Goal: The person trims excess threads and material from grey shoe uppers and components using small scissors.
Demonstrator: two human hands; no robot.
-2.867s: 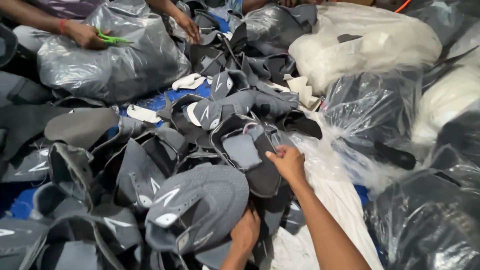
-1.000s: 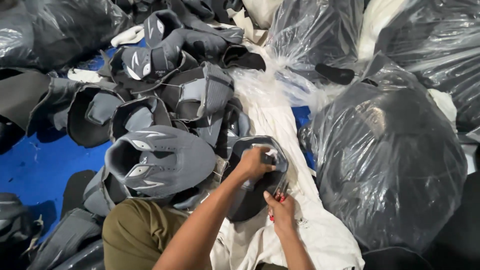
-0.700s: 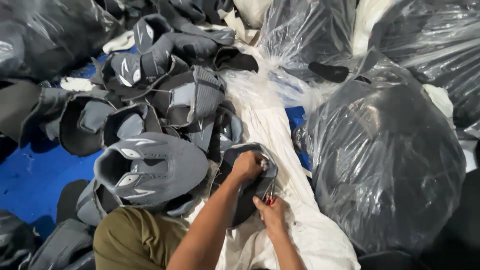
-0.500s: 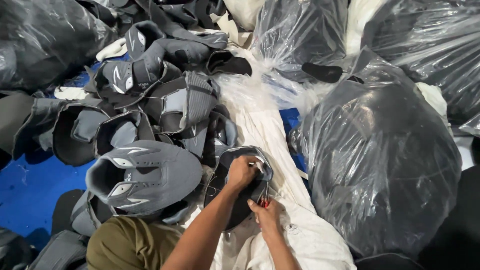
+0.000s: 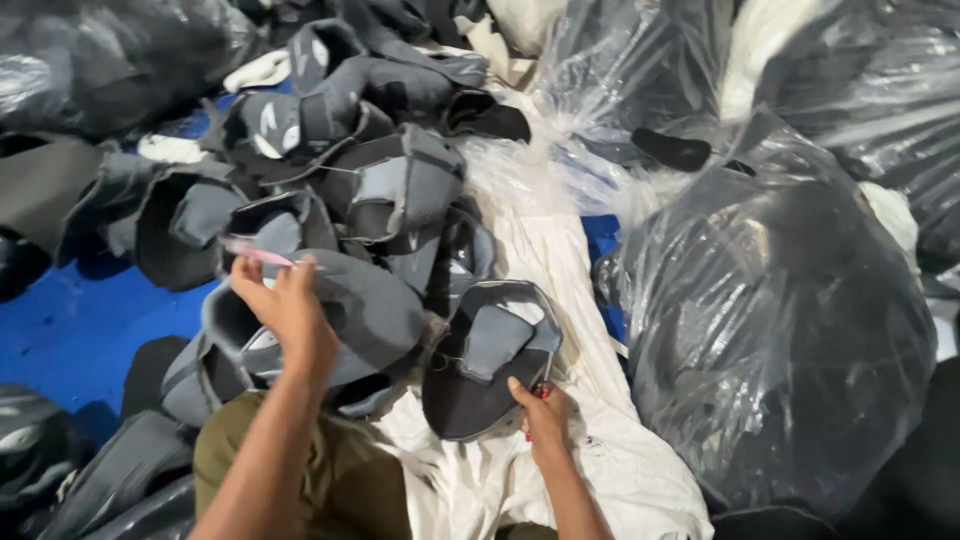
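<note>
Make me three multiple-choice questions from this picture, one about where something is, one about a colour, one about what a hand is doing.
1. Where is the big clear bag of dark pieces?
A. right of the hands
B. left of the hands
C. on the knee

2. What colour is the floor?
A. green
B. blue
C. red

3. What is the right hand doing?
A. hanging free
B. pressed flat on the bag
C. holding the dark shoe upper at its edge

Answers: 1 A, it fills the right side. 2 B, bare blue shows at left. 3 C, fingers pinch its lower edge.
</note>
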